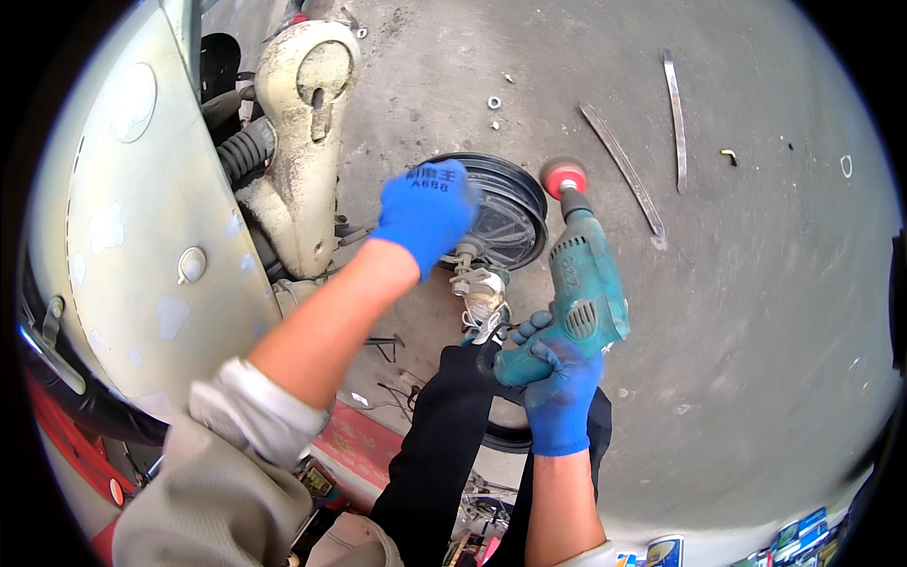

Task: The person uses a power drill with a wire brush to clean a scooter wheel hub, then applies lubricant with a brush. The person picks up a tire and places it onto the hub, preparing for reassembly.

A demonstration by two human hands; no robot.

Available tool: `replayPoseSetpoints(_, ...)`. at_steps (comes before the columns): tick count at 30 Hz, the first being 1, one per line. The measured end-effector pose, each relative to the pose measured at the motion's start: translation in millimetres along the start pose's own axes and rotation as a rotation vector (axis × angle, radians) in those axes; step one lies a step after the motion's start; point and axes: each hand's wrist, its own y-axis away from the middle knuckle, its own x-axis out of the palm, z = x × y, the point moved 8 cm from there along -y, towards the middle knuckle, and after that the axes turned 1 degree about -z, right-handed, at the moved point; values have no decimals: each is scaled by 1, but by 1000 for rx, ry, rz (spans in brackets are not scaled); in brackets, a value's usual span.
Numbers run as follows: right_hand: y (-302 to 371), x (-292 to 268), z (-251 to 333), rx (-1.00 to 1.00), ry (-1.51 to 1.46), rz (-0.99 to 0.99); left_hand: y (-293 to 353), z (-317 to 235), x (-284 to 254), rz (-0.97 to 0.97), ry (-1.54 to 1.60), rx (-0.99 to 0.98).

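Observation:
My right hand, in a blue glove, is wrapped around the handle of a teal power drill. The drill points away from me, with a round red attachment in its chuck, blurred at the edge. Just left of that attachment is a black wheel rim, its spoked inner face showing. My left hand, also gloved in blue, is closed over the rim's left side; its fingertips are hidden and its right edge is smeared. A shoe is close against the near side of the rim.
A scooter with a pale, worn body panel and a cream cover stands at left. Two flat metal bars lie on the grey floor at far right, with a nut beyond the rim. Boxes and a can line the near right edge.

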Motion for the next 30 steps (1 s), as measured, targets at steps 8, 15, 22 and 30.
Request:
replayPoseSetpoints(8,1,11,-22,-159,314,-40,28,-95,87,712,2131,-439)
replayPoseSetpoints(15,8,35,-45,-240,657,-18,31,-47,84,605,2087,-487)
replayPoseSetpoints(22,18,94,-61,-327,816,147,47,20,61,486,2217,-550)
replayPoseSetpoints(30,14,50,-59,-206,605,-14,32,-24,93,580,2069,-501)
